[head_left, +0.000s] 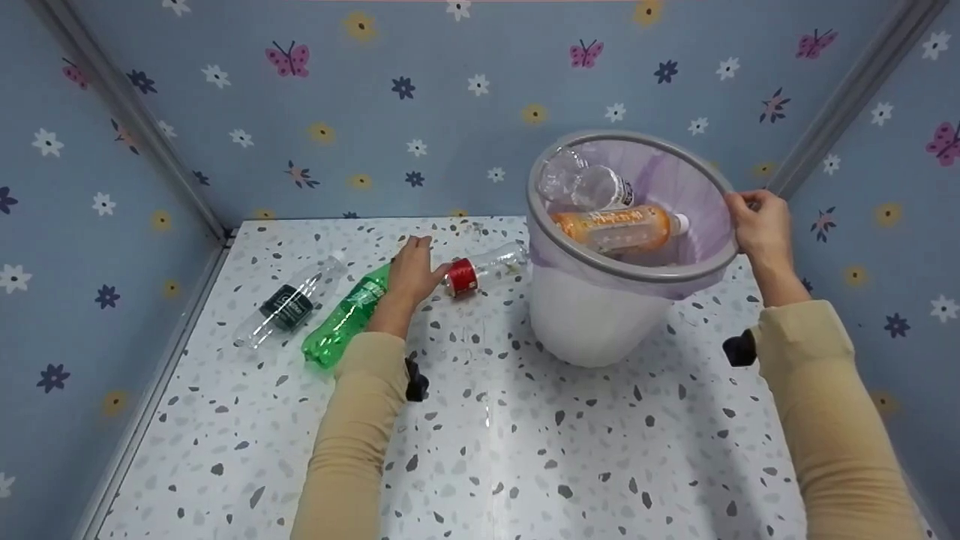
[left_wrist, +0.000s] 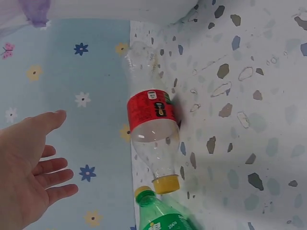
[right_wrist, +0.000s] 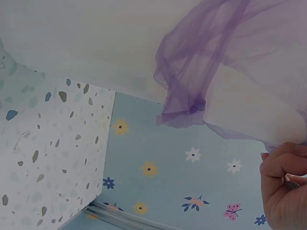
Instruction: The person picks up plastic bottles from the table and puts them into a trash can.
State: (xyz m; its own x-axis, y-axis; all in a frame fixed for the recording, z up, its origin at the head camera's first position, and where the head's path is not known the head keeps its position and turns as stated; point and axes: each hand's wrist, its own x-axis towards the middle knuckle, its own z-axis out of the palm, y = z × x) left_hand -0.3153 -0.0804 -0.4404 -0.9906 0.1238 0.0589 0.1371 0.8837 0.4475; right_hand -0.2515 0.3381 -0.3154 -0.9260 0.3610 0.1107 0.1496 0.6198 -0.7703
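Observation:
My left hand [head_left: 411, 274] is open above the table, fingers apart and nothing in its grasp, as the left wrist view shows. In the head view it overlaps the neck end of a green plastic bottle [head_left: 349, 315]. Just to its right lies a clear bottle with a red label [head_left: 462, 277] and, in the left wrist view, a yellow cap [left_wrist: 166, 184]. My right hand [head_left: 763, 225] pinches the grey rim of a white trash bin [head_left: 592, 322] lined with a purple bag [right_wrist: 192, 81]. Inside the bin are an orange-labelled bottle [head_left: 619, 229] and clear bottles [head_left: 600, 187].
A clear bottle with a dark label [head_left: 287, 306] lies left of the green one. The speckled white table [head_left: 480, 450] is enclosed by blue flowered panels [head_left: 450, 97] at the back and both sides. The bin stands near the back panel.

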